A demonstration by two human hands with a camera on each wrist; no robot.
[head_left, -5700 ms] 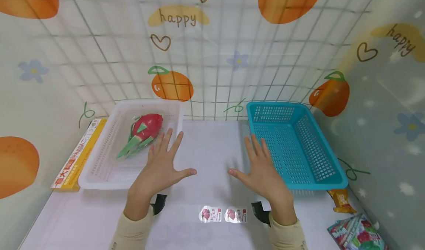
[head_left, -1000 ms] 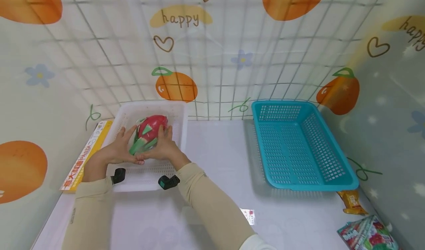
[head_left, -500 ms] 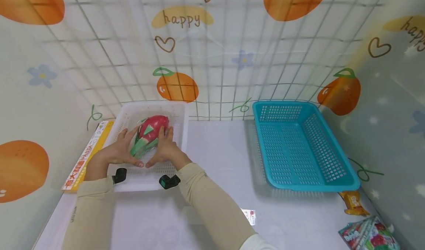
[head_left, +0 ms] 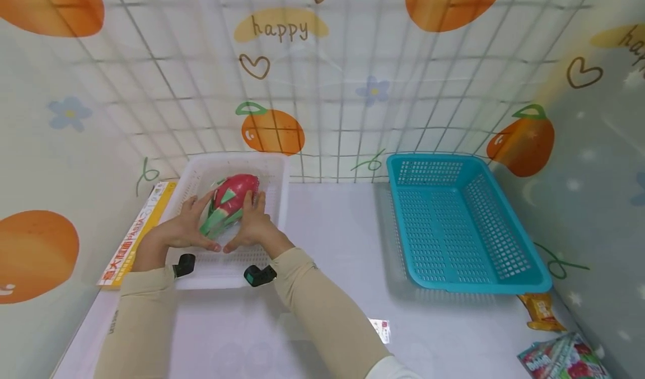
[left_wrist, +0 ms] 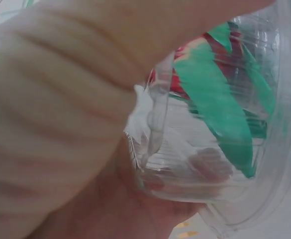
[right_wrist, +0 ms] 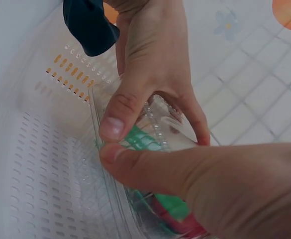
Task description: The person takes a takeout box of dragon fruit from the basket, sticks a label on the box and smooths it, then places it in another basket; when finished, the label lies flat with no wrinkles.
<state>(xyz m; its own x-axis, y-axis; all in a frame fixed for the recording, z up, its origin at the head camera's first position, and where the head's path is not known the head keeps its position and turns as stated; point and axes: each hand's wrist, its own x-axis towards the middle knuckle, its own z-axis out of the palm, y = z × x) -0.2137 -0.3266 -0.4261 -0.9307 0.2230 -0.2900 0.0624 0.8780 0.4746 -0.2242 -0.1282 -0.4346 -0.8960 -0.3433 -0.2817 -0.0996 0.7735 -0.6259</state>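
Note:
A red dragon fruit [head_left: 235,191] with green leaf tips lies inside a clear plastic box [left_wrist: 279,109], within the white basket [head_left: 224,281]. From the left side my left hand [head_left: 180,230] grips this box, fingers spread along its far wall. My right hand [head_left: 256,228] holds the opposite side. Close together at the near end, both thumbs lie on the box, as the right wrist view shows. There the clear rim [right_wrist: 113,189] runs under the thumbs. Part of the fruit is hidden behind the right hand and forearm in that view.
A blue basket [head_left: 445,287] stands at the right. Beside the white basket lies a yellow pasta box [head_left: 136,236]. An orange snack packet [head_left: 541,310] and a colourful bag [head_left: 566,356] lie front right. A small sticker [head_left: 381,330] shows past the right sleeve.
Earlier, both hands were spread in the air between the baskets; they have since moved left to the boxed dragon fruit. Over the last second the thumbs have parted slightly.

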